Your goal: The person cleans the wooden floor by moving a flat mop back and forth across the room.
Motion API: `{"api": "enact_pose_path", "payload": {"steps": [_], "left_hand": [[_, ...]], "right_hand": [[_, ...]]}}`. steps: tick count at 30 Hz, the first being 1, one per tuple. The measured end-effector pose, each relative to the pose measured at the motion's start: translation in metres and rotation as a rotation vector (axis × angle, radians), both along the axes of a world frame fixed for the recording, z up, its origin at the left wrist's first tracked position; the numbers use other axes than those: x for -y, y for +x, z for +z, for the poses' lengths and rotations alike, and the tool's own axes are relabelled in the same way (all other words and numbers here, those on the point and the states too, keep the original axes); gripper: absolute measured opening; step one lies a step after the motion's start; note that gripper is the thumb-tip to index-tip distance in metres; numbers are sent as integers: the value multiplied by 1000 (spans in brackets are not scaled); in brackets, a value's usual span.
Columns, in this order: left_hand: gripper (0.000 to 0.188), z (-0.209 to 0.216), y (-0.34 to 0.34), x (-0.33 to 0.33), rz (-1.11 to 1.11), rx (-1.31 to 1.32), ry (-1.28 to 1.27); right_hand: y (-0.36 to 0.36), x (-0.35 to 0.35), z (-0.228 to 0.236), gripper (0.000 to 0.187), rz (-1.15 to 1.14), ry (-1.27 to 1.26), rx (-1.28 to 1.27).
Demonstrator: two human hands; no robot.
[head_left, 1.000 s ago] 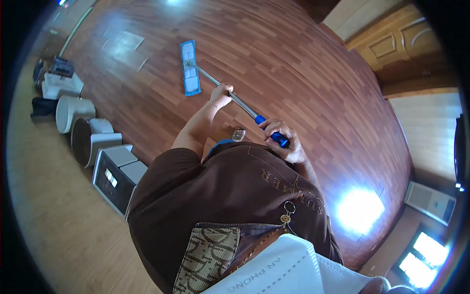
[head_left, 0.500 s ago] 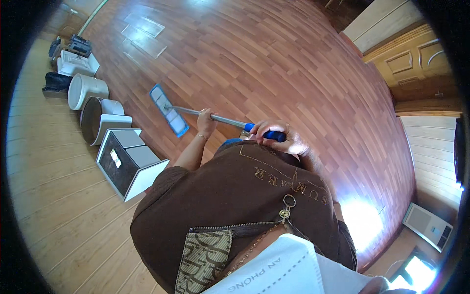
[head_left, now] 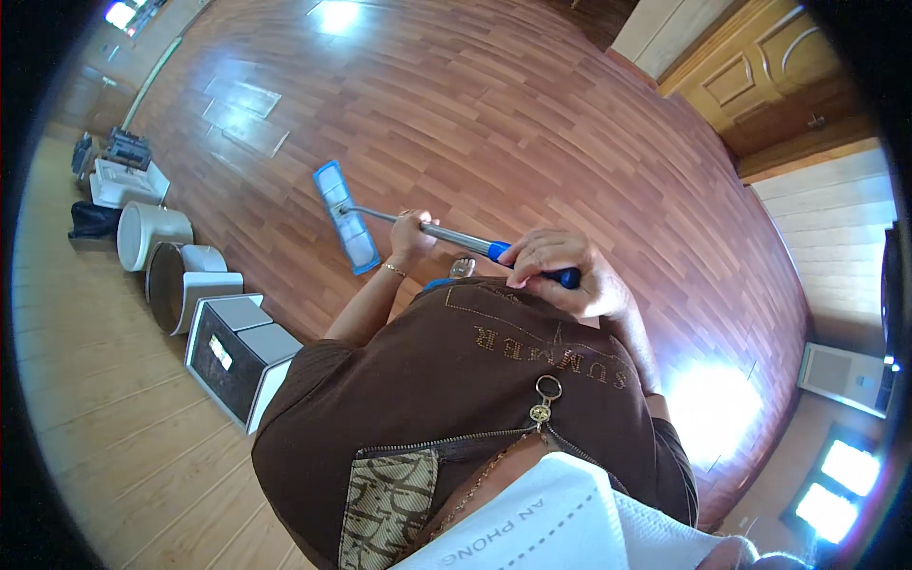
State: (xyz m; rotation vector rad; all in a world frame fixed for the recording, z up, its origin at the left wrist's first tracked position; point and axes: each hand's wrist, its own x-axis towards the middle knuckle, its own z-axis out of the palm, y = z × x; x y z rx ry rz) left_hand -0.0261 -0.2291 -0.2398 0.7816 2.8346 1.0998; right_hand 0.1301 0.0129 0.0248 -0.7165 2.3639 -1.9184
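A flat mop (head_left: 456,237) with a metal pole slants across in front of my body. Its long blue-edged head (head_left: 347,220) lies on the wood-plank floor (head_left: 456,123), ahead and to the left. My left hand (head_left: 413,236) is closed around the pole's lower part, and a bracelet circles that wrist. At the top end, my right hand (head_left: 565,269) grips the blue handle, whose dark tip shows below the fingers. One of my feet (head_left: 463,268) shows just past the shirt hem.
Along the left wall stand a grey-and-white box-shaped unit (head_left: 249,351), a rounded white one (head_left: 152,233), and several other white and dark items. A wooden door (head_left: 760,81) is at the far right. A white appliance (head_left: 845,377) sits by the right wall.
The mop head has shifted slightly right across the floor, with both hands still on the pole. My view has turned a little, so the door and left-hand items sit differently.
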Motion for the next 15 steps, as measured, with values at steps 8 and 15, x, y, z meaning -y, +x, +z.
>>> {"api": "enact_pose_path", "payload": {"steps": [8, 15], "left_hand": [[28, 8, 0, -102, -374, -39, 186], [23, 28, 58, -196, -845, -27, 221]], "right_hand": [[47, -6, 45, 17, -225, 299, -206], [124, -11, 60, 27, -530, 398, -319]]}}
